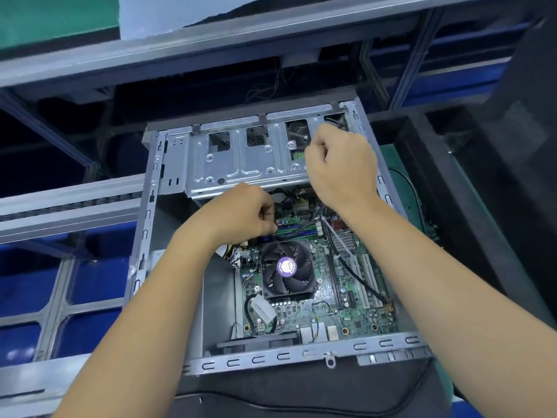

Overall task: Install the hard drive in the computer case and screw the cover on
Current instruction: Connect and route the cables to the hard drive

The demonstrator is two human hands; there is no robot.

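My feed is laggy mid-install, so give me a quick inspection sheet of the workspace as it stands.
Surface: dark mat under the case.
Job's things: computer case open, cover off; drive cage at its far end; hard drive and cover not identifiable.
Clutter: nothing seen.
Grips: left hand curled at cables below the cage; right hand fisted over the cage's right end, contents hidden.
Cables: black cable crossing the motherboard.
Surroundings: metal rack frame, blue bins.
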